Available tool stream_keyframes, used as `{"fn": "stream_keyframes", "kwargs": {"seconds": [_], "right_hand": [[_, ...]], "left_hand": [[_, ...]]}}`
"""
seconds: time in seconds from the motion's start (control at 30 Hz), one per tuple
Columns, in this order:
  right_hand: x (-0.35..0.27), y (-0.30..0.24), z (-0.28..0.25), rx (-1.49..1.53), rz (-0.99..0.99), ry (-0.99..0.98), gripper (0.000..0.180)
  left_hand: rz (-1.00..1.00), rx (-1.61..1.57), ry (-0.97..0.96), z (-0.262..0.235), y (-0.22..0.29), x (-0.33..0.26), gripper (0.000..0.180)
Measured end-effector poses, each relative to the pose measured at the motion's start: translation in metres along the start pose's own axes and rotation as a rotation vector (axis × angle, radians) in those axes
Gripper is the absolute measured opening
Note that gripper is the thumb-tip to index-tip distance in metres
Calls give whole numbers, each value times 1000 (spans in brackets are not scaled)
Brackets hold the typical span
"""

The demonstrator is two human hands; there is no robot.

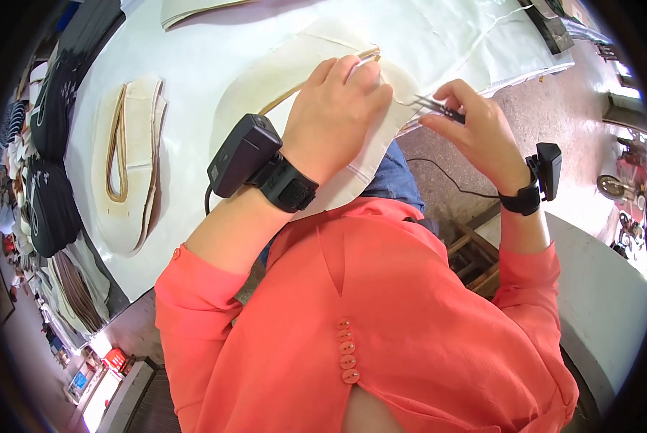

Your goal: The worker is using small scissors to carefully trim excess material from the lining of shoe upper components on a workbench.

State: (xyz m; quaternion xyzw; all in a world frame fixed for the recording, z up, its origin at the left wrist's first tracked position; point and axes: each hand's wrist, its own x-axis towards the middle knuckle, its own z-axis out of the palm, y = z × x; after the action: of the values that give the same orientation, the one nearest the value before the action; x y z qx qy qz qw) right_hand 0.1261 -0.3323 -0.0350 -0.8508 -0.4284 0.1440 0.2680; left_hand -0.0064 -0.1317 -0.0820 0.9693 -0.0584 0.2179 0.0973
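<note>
Left hand [338, 115] lies flat, palm down and fingers together, pressing a cream fabric piece [294, 86] onto the white table [193, 58]; it grips nothing, only holds the cloth down near its curved, tan-trimmed edge [316, 79]. Right hand [475, 130] pinches a small pair of metal thread snips [439, 108] between thumb and fingers. The snips lie almost level, their long axis running right to left, with the tips pointing left toward the fingertips of the left hand and the fabric's edge just beside them. Both wrists carry black strapped devices [248, 155]. Well to the left on the table rests a stack of similar cream pieces [132, 166], its long axis running up and down the picture.
</note>
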Motion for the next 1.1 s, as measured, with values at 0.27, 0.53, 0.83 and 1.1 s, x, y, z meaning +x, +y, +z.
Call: {"fn": "stream_keyframes", "kwargs": {"seconds": [0.27,0.53,0.83,1.1], "right_hand": [[-3,5,16,-43,114,27,38],[2,6,23,34,165,50,35],[15,11,15,373,192,154,33],[22,-7,24,314,101,-162,26]], "left_hand": [[21,78,-10,2,5,5,30],[65,54,-49,-3,5,3,31],[31,-41,-221,-14,15,-10,55],[-452,-449,-159,-88,-50,-56,47]]}}
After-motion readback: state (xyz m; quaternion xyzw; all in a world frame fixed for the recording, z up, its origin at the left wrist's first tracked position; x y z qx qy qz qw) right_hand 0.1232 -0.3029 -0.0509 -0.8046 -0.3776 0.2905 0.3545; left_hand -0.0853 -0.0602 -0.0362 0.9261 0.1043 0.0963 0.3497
